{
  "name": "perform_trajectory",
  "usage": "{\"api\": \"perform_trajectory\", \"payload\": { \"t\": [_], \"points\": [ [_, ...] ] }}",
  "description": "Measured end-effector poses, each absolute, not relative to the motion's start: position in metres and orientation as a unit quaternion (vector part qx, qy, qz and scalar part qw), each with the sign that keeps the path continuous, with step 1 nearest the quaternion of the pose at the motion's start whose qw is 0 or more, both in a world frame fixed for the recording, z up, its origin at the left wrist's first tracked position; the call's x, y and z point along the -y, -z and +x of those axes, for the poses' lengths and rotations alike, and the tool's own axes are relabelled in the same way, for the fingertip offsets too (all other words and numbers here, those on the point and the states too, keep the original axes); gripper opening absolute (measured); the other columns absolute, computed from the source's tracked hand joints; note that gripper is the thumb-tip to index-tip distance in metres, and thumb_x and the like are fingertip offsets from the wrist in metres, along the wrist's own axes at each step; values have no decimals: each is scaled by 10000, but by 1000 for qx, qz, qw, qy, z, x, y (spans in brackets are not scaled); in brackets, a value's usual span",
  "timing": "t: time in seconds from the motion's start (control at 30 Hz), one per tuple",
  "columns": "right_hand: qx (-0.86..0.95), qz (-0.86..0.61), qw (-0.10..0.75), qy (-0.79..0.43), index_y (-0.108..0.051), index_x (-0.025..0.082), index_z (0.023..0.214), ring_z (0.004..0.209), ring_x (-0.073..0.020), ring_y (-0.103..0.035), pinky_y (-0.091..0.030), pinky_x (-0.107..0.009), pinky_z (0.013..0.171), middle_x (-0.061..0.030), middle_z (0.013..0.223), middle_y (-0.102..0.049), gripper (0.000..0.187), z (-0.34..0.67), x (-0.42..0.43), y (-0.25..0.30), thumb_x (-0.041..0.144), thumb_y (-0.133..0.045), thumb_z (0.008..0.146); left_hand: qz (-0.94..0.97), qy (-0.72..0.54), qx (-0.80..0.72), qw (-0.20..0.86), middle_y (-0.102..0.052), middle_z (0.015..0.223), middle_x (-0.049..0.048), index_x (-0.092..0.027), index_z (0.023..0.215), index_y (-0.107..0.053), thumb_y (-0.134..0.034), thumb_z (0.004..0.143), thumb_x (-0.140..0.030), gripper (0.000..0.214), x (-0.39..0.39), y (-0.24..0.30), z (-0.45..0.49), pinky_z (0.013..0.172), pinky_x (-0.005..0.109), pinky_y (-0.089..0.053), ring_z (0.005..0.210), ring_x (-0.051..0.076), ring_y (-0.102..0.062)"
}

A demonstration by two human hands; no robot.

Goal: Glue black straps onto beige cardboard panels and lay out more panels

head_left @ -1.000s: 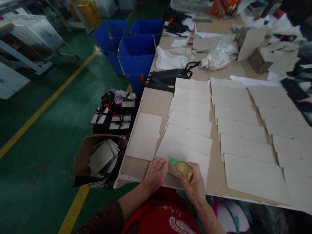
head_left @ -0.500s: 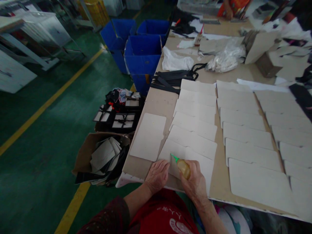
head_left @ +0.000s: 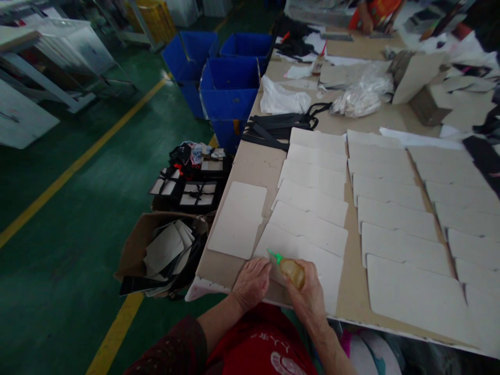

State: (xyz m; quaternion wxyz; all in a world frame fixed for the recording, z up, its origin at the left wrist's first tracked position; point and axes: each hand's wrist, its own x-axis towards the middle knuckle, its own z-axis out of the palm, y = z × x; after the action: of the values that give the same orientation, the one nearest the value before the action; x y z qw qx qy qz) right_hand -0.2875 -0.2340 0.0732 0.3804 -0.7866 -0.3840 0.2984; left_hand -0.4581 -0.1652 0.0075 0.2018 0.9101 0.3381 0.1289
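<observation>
In my right hand [head_left: 310, 294] is a glue bottle [head_left: 292, 272], amber-coloured with a green nozzle. The bottle lies tilted, its tip pointing left just over the nearest pale grey board [head_left: 297, 255] of an overlapping column. My left hand [head_left: 253, 278] rests flat at the lower left corner of that board, fingers together and holding nothing. A single loose board [head_left: 239, 219] lies apart, just beyond my left hand. Whether the nozzle tip touches the board I cannot tell.
More columns of overlapping boards [head_left: 398, 229] cover the table's right side. Black straps [head_left: 273, 127], a white plastic bag [head_left: 283, 96] and a clear bag [head_left: 363, 91] lie farther back. Left of the table stand blue bins [head_left: 230, 96] and a carton [head_left: 130, 242] of scraps. A co-worker's hands [head_left: 367, 23] show at the far end.
My right hand has moved the glue bottle slightly left, and its nozzle now points more to the left. My left hand stays in place.
</observation>
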Motion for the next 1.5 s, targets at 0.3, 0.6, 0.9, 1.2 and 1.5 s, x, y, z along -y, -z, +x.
{"api": "perform_trajectory", "payload": {
  "t": [0.3, 0.6, 0.9, 1.2, 1.5],
  "points": [
    [21, -714, 614, -336, -506, 243, 1067, 605, -100, -504, -382, -190, 482, 40, 851, -585, 551, -230, 262, -60, 454, -801, 652, 899, -172, -355, 190, -648, 1086, 79, -191, 1070, -620, -460, 926, -169, 216, 144, -23, -447, 995, 404, -459, 1066, 213, -563],
    [68, -801, 560, -198, -523, 203, 1092, 628, -124, -541, -422, -225, 533, 33, 810, -605, 629, -167, 282, -68, 469, -814, 601, 920, -108, -319, 201, -624, 1154, 87, -175, 1110, -619, -439, 894, -104, 290, 43, -25, -390, 1010, 390, -449, 1096, 222, -530],
    [171, -774, 524, -311, -551, 206, 1071, 797, -197, -602, -499, -314, 697, -20, 920, -642, 558, -213, 265, -80, 448, -798, 633, 920, -4, -326, 217, -639, 1039, 46, -207, 978, -629, -477, 836, -92, 238, 52, -49, -418, 937, 330, -476, 1010, 201, -564],
    [379, -785, 390, -295, -549, 220, 1101, 897, -205, -600, -513, -338, 795, -35, 997, -617, 365, -259, 247, -72, 395, -638, 793, 911, 9, -338, 237, -619, 1192, 79, -214, 1114, -584, -450, 800, -44, 382, 76, -45, -433, 958, 342, -468, 1122, 216, -558],
    [494, -786, 276, -247, -504, 265, 1131, 889, -201, -631, -540, -336, 764, -40, 1080, -553, 290, -260, 236, -82, 290, -547, 845, 912, 18, -341, 228, -631, 1126, 62, -219, 1013, -604, -459, 768, -4, 357, 74, -44, -430, 898, 320, -483, 1044, 214, -568]
  ]
}}
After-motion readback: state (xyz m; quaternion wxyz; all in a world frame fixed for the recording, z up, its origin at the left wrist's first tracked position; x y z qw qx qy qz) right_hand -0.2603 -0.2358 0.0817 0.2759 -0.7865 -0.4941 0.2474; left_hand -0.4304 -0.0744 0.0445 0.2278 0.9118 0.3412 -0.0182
